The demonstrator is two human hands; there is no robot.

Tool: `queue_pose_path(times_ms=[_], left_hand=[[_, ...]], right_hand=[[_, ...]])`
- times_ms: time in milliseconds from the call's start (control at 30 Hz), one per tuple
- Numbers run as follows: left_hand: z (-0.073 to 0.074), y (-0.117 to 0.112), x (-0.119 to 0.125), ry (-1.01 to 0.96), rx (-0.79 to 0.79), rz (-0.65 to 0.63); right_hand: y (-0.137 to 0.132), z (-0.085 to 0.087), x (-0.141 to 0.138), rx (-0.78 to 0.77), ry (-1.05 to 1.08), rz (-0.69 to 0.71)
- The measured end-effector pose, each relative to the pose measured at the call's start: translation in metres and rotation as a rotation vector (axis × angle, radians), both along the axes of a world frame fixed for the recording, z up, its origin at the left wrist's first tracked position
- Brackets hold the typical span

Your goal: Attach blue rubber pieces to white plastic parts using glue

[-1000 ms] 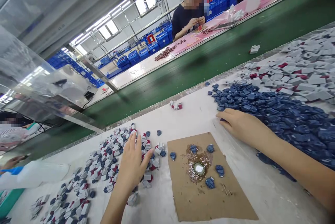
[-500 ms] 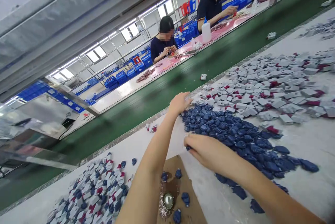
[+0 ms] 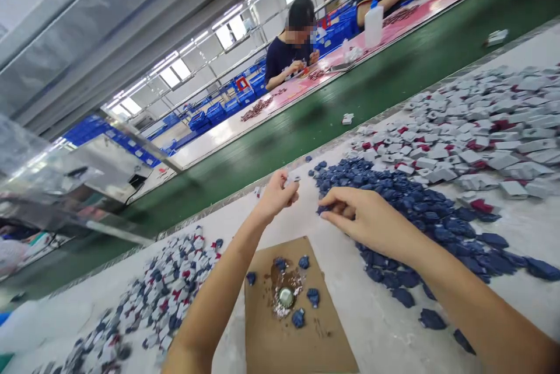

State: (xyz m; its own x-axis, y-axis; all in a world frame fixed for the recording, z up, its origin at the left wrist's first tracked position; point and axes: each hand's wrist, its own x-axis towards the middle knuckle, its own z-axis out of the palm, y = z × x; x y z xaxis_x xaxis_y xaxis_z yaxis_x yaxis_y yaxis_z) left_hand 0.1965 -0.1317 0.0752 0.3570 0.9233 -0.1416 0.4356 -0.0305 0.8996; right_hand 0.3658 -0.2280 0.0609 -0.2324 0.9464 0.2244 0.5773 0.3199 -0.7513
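My left hand point(image 3: 276, 194) is raised over the white table, its fingers pinched on a small grey-white part point(image 3: 292, 178). My right hand point(image 3: 364, 217) is closed in a pinch on a small dark blue part point(image 3: 322, 209) at the near edge of the blue parts pile point(image 3: 420, 205). The two hands are close together, a little apart. Below them lies a brown cardboard sheet point(image 3: 289, 339) with a small round glue cap point(image 3: 286, 297) and several blue parts around it.
A heap of grey-white parts point(image 3: 476, 135) with some red ones lies at the right rear. Assembled grey, red and blue pieces point(image 3: 161, 298) are spread at the left. A green conveyor belt point(image 3: 332, 111) runs behind the table. Other people work at a far pink bench point(image 3: 306, 82).
My left hand went from the left pile to the grey heap and came back holding a grey part. My right hand lifted a blue part from the pile edge. The camera view shifted.
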Motion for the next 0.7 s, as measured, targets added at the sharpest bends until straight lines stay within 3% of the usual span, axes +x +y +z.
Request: queue_pose_path(times_ms=[167,300,433,567,700], left_hand=[[0.015,-0.095,-0.092,-0.247,-0.186,0.193],[0.008,-0.152,-0.13,-0.58,-0.301,0.351],[-0.011,-0.183,-0.133,-0.766,-0.301,0.581],[-0.027,-0.197,-0.122,-0.924,-0.306,0.744],[-0.029,-0.204,-0.116,-0.961,-0.306,0.732]], right_hand=[[-0.033,-0.017,-0.07,-0.022,-0.195,0.439],[-0.047,-0.032,-0.104,0.006,-0.373,0.51],[-0.046,-0.03,-0.105,0.027,-0.444,0.497],[-0.054,-0.004,-0.106,-0.003,0.015,0.279],[-0.067,0.022,-0.116,-0.101,0.267,0.162]])
